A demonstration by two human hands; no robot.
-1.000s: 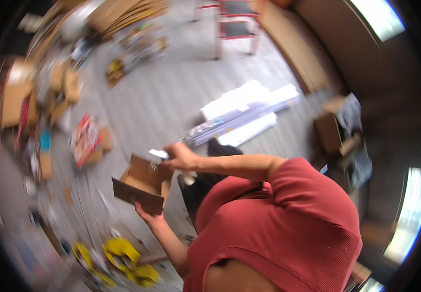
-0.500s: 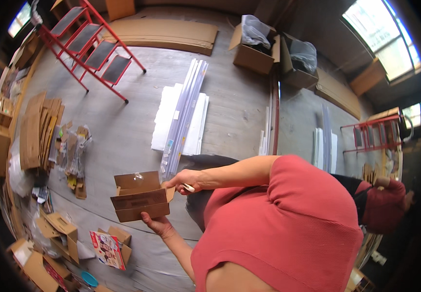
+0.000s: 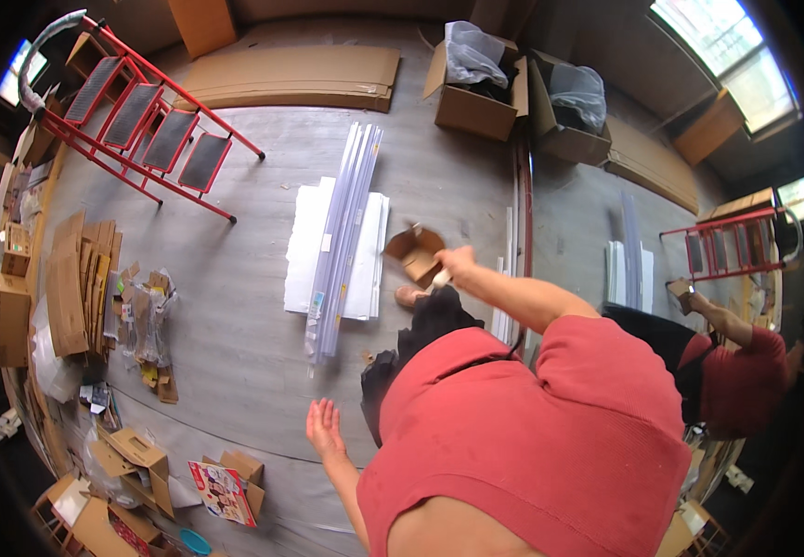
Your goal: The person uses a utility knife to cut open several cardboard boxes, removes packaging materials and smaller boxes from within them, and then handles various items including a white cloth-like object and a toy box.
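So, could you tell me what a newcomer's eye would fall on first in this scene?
Probably the small brown cardboard box held out at arm's length in the person's right hand, above the grey floor, while the left hand hangs open and empty lower down. Next, the red step ladder lying at the upper left, and the long white panels stretched across the middle of the floor.

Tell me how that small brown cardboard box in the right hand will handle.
The small cardboard box is probably light: the right hand alone holds it out at arm's length. With its flaps hanging open, it likely flexes under a squeeze. Its flat sides make rolling unlikely.
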